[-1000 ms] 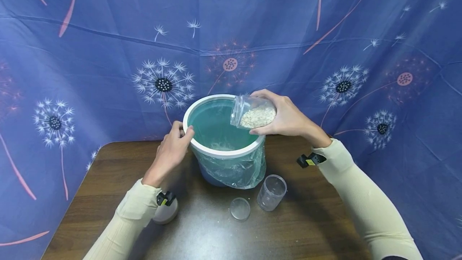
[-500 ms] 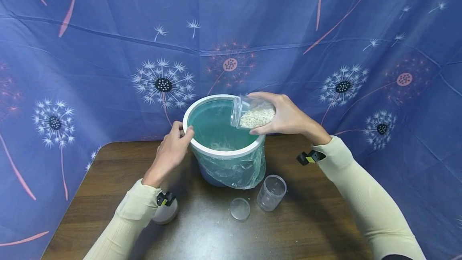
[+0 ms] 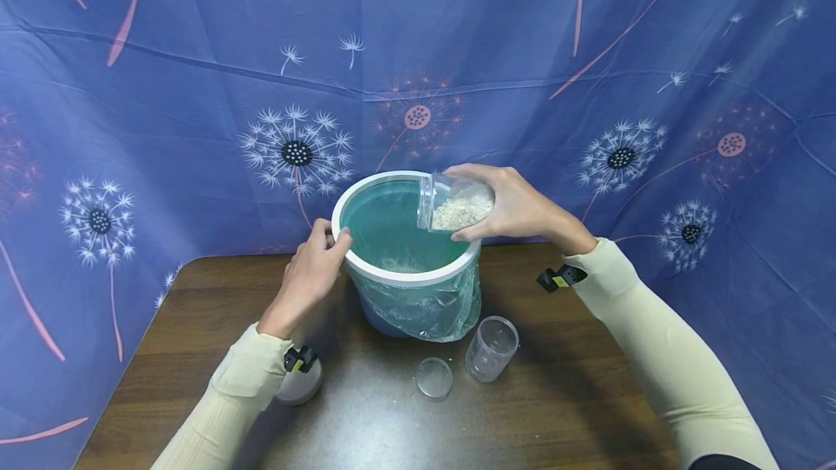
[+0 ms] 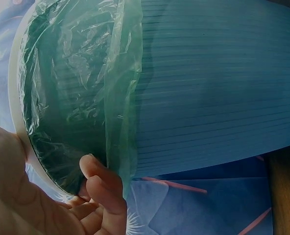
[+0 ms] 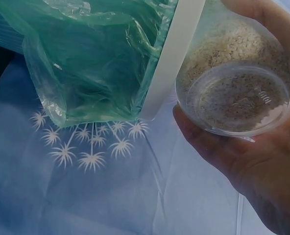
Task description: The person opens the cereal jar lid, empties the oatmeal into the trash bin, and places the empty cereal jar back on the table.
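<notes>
Now nudged slightly leftward, the jar (image 3: pixel 451 193) lies sideways over the right side of the bin (image 3: pixel 405 279), wrapped by the right hand (image 3: pixel 519 205), as the left hand (image 3: pixel 308 265) grips the opposite edge, flakes (image 3: pixel 464 212) inside suggesting unfinished emptying

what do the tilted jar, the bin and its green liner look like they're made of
The tilted jar looks like clear, glossy plastic: pale flakes show through it and its base seems to carry molded marks, though glass remains possible. The bin is probably blue plastic, its wall finely ribbed. The green liner looks like thin plastic film: translucent, shiny and crinkled.
</notes>
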Demonstrator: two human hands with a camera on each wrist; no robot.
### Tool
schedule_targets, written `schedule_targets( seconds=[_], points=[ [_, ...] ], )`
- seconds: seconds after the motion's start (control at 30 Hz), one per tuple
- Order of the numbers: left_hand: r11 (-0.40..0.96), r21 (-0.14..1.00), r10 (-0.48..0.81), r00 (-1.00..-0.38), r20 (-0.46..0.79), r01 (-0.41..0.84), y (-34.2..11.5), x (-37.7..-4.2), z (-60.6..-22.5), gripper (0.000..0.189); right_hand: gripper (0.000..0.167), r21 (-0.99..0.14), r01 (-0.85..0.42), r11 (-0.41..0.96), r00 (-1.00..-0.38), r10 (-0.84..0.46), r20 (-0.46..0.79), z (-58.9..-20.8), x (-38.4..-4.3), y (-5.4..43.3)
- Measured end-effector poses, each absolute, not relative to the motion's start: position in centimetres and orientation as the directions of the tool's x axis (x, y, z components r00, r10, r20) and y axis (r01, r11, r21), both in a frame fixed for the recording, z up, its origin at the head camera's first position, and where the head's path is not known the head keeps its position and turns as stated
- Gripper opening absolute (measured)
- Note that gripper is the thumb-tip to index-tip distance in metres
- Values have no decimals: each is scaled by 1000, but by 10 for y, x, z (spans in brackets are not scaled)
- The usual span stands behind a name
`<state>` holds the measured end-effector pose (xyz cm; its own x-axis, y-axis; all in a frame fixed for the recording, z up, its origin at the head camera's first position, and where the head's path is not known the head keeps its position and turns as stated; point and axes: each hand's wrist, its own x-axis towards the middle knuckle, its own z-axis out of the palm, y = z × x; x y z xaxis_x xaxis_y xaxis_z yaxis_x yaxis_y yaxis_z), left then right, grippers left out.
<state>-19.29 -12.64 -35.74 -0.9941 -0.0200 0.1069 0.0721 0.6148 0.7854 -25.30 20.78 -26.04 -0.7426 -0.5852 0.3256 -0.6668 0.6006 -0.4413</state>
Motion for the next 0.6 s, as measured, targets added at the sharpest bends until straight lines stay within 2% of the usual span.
schedule_targets(
  seconds=[0.6],
  points=[
    [618,783,-19,-994,106,71,-127,-194,-358,43,96,-396,-683,614,-727,-624,287,-256,-259,205]
  ],
)
